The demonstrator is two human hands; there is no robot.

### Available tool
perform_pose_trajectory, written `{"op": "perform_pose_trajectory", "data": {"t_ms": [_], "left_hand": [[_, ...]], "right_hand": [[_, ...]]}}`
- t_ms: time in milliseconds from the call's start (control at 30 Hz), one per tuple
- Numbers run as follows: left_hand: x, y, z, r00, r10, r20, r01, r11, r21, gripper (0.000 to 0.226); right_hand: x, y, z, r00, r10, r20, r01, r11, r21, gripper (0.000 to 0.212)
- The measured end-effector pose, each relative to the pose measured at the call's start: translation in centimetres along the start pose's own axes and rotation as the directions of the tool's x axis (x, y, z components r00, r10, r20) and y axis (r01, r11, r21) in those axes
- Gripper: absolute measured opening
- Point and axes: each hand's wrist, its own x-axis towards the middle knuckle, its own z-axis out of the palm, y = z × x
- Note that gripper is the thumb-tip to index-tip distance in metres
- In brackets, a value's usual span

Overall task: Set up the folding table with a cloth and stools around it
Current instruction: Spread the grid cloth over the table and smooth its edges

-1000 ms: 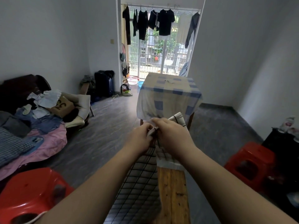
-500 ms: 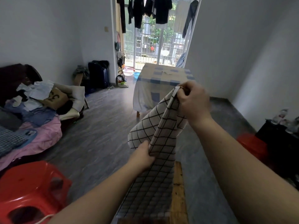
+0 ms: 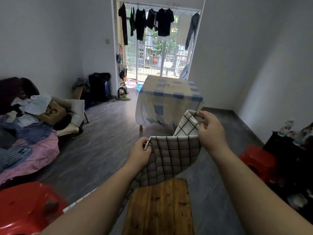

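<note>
A white cloth with a black grid point(image 3: 171, 155) hangs between my hands above a wooden plank surface point(image 3: 160, 207). My left hand point(image 3: 139, 152) pinches the cloth's left edge. Further right and a little higher, my right hand point(image 3: 211, 131) grips its upper corner, which folds over at the top. The cloth's lower part droops onto the wood. A red plastic stool point(image 3: 27, 207) stands at the bottom left, and a second red stool point(image 3: 257, 160) stands at the right.
Ahead stands a table under a blue-and-cream checked cloth point(image 3: 169, 100). A bed piled with clothes point(image 3: 28, 126) fills the left. A dark cabinet with bottles point(image 3: 291, 150) is at the right. Bare grey floor lies between, and laundry hangs at the balcony door.
My hands, together on the folded cloth a second ago, have drawn apart. The right hand lifted a corner, then came down; the cloth now spreads wide between them.
</note>
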Motion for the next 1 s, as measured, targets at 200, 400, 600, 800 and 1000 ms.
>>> {"op": "perform_pose_trajectory", "data": {"t_ms": [200,400,600,800,1000], "left_hand": [[2.2,3.5,-0.6,0.997,0.074,-0.014,-0.074,0.997,0.015,0.024],[2.3,6.2,-0.5,0.961,0.234,0.149,-0.256,0.955,0.149,0.023],[1.9,6.5,-1.0,0.957,0.258,0.129,-0.278,0.944,0.178,0.026],[0.7,5.2,-0.8,0.951,0.145,0.272,-0.177,0.979,0.099,0.024],[-2.1,1.4,1.9,0.826,0.024,0.562,-0.135,0.979,0.156,0.017]], "right_hand": [[-4.0,-0.4,2.2,0.959,-0.202,0.198,0.266,0.883,-0.386,0.048],[-5.6,-2.4,4.9,0.936,-0.156,0.314,0.254,0.920,-0.299,0.068],[-3.7,-3.0,4.3,0.962,-0.184,0.202,0.217,0.963,-0.159,0.025],[-2.0,-2.8,2.8,0.995,-0.098,0.013,0.097,0.994,0.055,0.005],[0.1,-2.7,0.4,0.975,-0.007,-0.221,0.053,0.978,0.203,0.010]]}}
